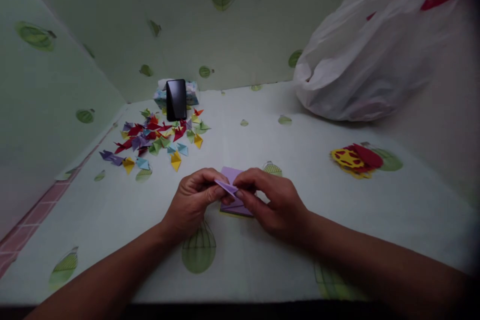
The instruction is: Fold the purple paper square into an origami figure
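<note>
A small folded piece of purple paper (226, 187) is pinched between both hands at the middle of the table. My left hand (197, 197) grips its left end between thumb and fingers. At its right end, the thumb and index finger of my right hand (275, 202) are closed on it. Just below the hands lies a stack of square paper (236, 208), purple on top with a yellow edge showing underneath; the hands partly cover it.
Many-coloured folded paper cranes (159, 137) lie in a pile at the back left. Behind them a phone (176, 100) leans on a tissue box (192, 93). Red and yellow paper cut-outs (350, 159) lie at right, and a white plastic bag (360, 60) bulges at the back right.
</note>
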`<action>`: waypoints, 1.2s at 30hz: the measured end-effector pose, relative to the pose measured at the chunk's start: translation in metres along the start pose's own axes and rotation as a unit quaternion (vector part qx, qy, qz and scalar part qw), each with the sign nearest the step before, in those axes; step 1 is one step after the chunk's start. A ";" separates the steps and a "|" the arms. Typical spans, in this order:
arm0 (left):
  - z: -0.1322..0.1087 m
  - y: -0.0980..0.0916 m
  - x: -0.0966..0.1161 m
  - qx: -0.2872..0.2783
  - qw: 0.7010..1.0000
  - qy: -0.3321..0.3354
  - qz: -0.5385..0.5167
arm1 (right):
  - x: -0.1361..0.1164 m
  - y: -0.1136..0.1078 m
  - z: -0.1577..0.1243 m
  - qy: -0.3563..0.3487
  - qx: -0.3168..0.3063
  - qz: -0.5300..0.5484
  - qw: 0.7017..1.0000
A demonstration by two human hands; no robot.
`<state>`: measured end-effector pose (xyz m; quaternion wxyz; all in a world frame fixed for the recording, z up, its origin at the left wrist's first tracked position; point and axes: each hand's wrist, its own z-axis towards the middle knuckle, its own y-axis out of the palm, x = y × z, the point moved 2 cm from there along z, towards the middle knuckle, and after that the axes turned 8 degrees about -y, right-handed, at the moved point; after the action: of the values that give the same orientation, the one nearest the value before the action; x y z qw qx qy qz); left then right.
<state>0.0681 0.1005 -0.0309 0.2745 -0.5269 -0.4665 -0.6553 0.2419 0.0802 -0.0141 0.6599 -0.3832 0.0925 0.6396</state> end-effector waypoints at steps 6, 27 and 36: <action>0.000 -0.002 -0.001 -0.005 1.000 0.006 0.016 | -0.002 0.000 0.001 0.024 -0.011 0.021 0.999; 0.001 -0.004 -0.002 -0.031 0.999 -0.018 -0.001 | 0.005 -0.003 0.001 -0.091 -0.017 -0.109 0.990; 0.000 -0.009 -0.004 0.014 0.997 -0.031 0.063 | 0.012 -0.002 0.002 0.071 -0.011 0.033 0.997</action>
<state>0.0617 0.1041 -0.0375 0.3075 -0.5714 -0.4502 -0.6134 0.2450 0.0909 -0.0189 0.6263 -0.4315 0.1449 0.6329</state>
